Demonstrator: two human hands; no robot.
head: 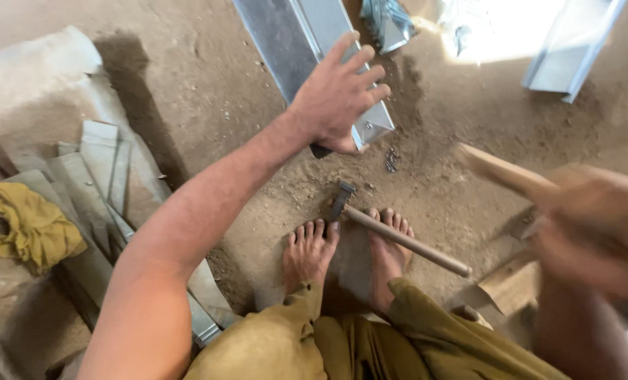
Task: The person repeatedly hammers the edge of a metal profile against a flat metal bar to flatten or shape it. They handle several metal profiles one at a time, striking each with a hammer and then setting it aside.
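Gripped in the right hand, at the right edge of the view, is a wooden stick whose pale end juts up and to the left; the hand is blurred, so the exact set of its fingers cannot be told, but they are wrapped about the wood. Far of centre, the left hand is spread wide with fingers splayed, its grip open and closed on nothing, its palm resting on the near end of a long grey metal channel that runs away toward the far edge. A small heap of dark screws lies on the dirt floor just right of that channel end. Nearer, a hammer lies on the floor between and across the person's two bare feet, its metal head to the left by the toes, its wooden handle slanting down to the right; neither hand touches it. Olive-yellow trousers cover the legs at the near edge. On the left, several flat grey metal strips lie stacked, with a crumpled yellow cloth on them. Another metal channel lies at the far right, beside a bright patch of sunlight.
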